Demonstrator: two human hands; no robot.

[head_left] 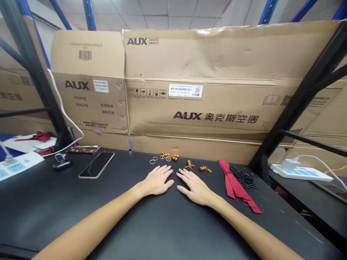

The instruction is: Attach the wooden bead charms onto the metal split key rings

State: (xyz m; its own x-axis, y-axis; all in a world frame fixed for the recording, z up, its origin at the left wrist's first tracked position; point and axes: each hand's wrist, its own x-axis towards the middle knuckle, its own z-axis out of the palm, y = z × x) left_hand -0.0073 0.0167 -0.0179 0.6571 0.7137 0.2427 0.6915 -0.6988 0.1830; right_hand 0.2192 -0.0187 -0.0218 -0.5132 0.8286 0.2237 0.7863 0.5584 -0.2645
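My left hand (157,180) lies palm down on the black table (151,224), fingers stretched out, holding nothing. Beside it, my right hand (195,187) rests flat in the same way, a small gap between the two thumbs. Just beyond the left fingertips are loose metal rings (152,161) and a cluster of brown wooden beads (173,157) on yellow cord, with rings among them. Past the right fingertips sit two small bead pieces with cord, one bead piece (189,164) nearer and another bead piece (203,168) farther right. Neither hand touches any of them.
Red ribbon strips (234,184) and a pile of black clasps or rings (244,177) lie at right. A phone (97,165), a dark case (62,163) and a power strip (18,166) are at left. Cardboard (195,119) walls the back; black metal posts (295,94) flank it.
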